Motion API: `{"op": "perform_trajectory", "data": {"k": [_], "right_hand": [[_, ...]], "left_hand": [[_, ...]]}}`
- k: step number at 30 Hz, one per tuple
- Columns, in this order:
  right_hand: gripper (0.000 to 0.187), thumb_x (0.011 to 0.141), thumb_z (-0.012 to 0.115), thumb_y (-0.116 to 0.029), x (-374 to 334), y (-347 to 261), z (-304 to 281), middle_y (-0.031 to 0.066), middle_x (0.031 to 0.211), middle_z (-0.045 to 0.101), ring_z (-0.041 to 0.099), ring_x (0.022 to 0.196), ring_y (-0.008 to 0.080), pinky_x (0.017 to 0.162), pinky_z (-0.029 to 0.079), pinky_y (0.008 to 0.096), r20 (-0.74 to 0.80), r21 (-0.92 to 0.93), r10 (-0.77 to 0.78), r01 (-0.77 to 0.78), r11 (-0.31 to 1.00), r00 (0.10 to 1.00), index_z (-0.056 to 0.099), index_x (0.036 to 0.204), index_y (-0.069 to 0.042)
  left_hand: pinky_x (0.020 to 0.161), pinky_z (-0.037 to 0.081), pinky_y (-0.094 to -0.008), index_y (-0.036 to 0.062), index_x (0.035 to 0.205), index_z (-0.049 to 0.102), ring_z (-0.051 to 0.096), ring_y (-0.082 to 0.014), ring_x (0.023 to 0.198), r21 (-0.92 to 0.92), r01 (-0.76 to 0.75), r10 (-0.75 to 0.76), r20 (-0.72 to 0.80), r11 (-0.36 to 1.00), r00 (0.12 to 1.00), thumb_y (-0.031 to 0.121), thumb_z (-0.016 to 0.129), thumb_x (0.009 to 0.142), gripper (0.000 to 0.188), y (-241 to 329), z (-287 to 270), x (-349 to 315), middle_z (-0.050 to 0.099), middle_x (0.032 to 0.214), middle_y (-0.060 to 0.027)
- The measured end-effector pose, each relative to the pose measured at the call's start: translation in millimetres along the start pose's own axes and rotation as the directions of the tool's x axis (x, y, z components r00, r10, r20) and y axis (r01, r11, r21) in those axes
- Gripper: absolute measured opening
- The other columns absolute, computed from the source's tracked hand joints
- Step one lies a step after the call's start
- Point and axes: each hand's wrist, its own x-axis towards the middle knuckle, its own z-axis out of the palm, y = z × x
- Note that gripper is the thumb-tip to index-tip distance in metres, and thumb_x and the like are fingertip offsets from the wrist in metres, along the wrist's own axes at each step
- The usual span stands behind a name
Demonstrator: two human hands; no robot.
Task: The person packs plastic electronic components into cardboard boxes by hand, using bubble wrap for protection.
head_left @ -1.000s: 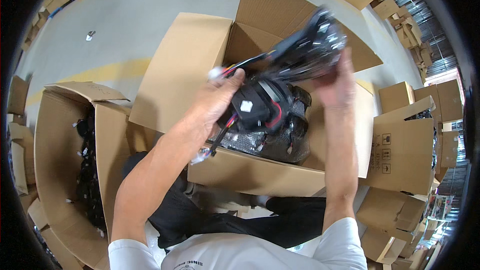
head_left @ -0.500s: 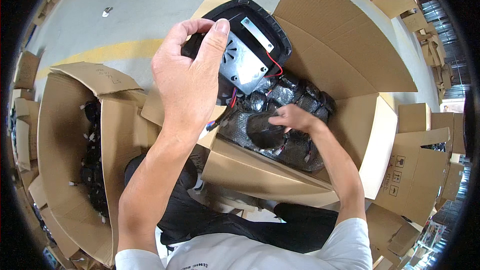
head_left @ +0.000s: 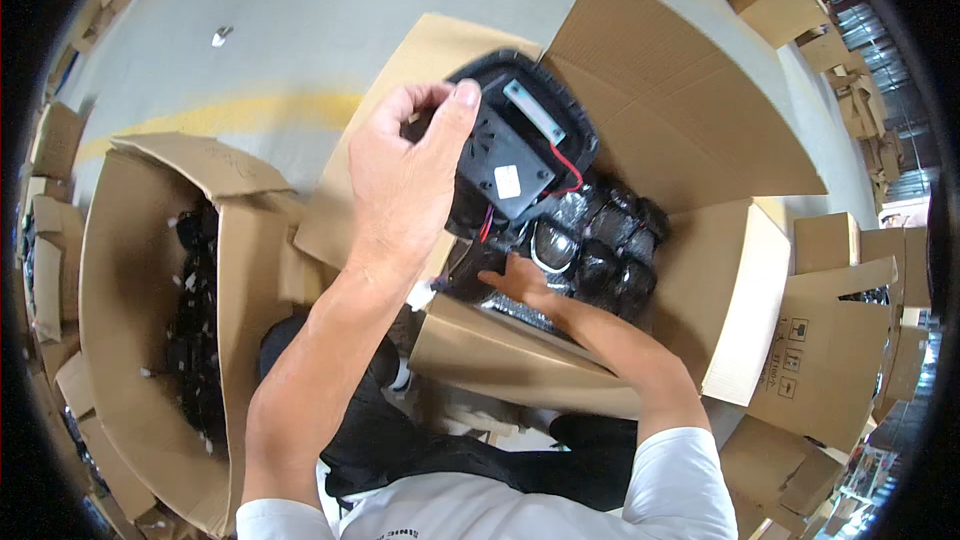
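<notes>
One black plastic part (head_left: 515, 145) is out of its wrapping, held up over the far left side of the big cardboard box (head_left: 520, 365). The left hand (head_left: 405, 170) pinches it by its left side, thumb and fingers clamped on the edge. Its back shows a pale metal strip (head_left: 533, 112), a white label (head_left: 507, 181) and a red wire (head_left: 572, 168). The right hand (head_left: 523, 282) reaches down into the near left of the box, at a dark piece (head_left: 475, 275); whether its fingers close on that piece, I cannot tell.

By the look of it, the work is far from over: many wrapped pieces (head_left: 605, 240) fill the bottom of the big box, in shiny dark film. To the left, a second box (head_left: 140, 360) holds a heap of loose black pieces (head_left: 190, 330) with small white tips.

The left hand and the raised part hide the far left of the big box. Its near wall stands between the person's dark trousers (head_left: 460, 455) and the contents, so the right forearm crosses over it. A tall flap (head_left: 680, 90) rises at the far side. More cartons (head_left: 815, 340) crowd the right, and a yellow stripe (head_left: 240, 120) crosses the floor (head_left: 330, 0) beyond.
</notes>
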Motion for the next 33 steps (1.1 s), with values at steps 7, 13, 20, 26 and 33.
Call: {"op": "perform_trajectory", "data": {"k": [7, 13, 20, 26, 33], "right_hand": [[0.075, 0.069, 0.088, -0.04, -80.8, -59.4, -185.9, 0.0064, 0.129, 0.061, 0.055, 0.12, 0.017, 0.106, 0.043, 0.0356, -0.219, 0.895, -0.471, 0.369, 0.253, 0.854, 0.059, 0.129, -0.006], [0.088, 0.059, 0.094, -0.033, -126.8, -63.6, -234.5, 0.024, 0.13, 0.058, 0.052, 0.128, 0.0348, 0.11, 0.04, 0.0476, -0.333, 0.906, -0.629, 0.423, -0.007, 0.703, 0.052, 0.13, 0.001], [0.058, 0.07, 0.085, -0.038, -126.1, 18.2, -249.5, 0.0141, 0.1, 0.069, 0.066, 0.095, 0.0231, 0.087, 0.051, 0.036, -0.177, 0.235, -0.233, 0.271, 0.933, 0.956, 0.064, 0.105, 0.003], [0.075, 0.079, 0.079, -0.047, -37.6, 138.8, -43.4, 0.0166, 0.124, 0.061, 0.056, 0.115, 0.0266, 0.092, 0.047, 0.0451, 0.267, 0.603, 0.238, -0.355, 0.714, 0.934, 0.054, 0.128, 0.004], [0.054, 0.091, 0.07, -0.04, -19.7, 125.8, 8.1, 0.0117, 0.117, 0.062, 0.058, 0.106, 0.0211, 0.08, 0.052, 0.0385, 0.331, 0.668, 0.182, -0.366, 0.648, 0.926, 0.056, 0.126, -0.001]], "left_hand": [[0.073, 0.055, -0.0295, -0.0009, 0.105, 0.062, 0.066, -0.016, 0.081, -0.254, 0.711, -0.577, 0.439, 0.656, 0.689, 0.027, 0.059, 0.098, 0.029, 7.9, -2.4, -12.6, 0.067, 0.091, -0.0088], [0.068, 0.056, -0.0322, 0.0031, 0.098, 0.064, 0.066, -0.0171, 0.077, -0.117, 0.786, -0.526, 0.682, 0.607, 0.508, 0.028, 0.061, 0.09, 0.027, -29.2, 12.4, -29.5, 0.066, 0.087, -0.0081], [0.091, 0.047, -0.0356, 0.0039, 0.114, 0.057, 0.06, -0.0204, 0.102, -0.217, 0.506, -0.479, 0.167, 0.835, 0.862, 0.023, 0.062, 0.094, 0.028, -8.9, -0.7, -1.0, 0.063, 0.104, -0.0093], [0.092, 0.045, -0.0339, 0.0061, 0.113, 0.058, 0.057, -0.0193, 0.106, -0.163, 0.51, -0.435, 0.346, 0.845, 0.831, 0.027, 0.062, 0.095, 0.028, -2.6, 26.3, -24.8, 0.06, 0.108, -0.0078], [0.089, 0.043, -0.0318, 0.0061, 0.11, 0.058, 0.055, -0.0165, 0.097, -0.178, 0.488, -0.444, 0.236, 0.855, 0.864, 0.031, 0.065, 0.092, 0.032, -4.9, 10.2, -19.2, 0.058, 0.104, -0.0053]]}}
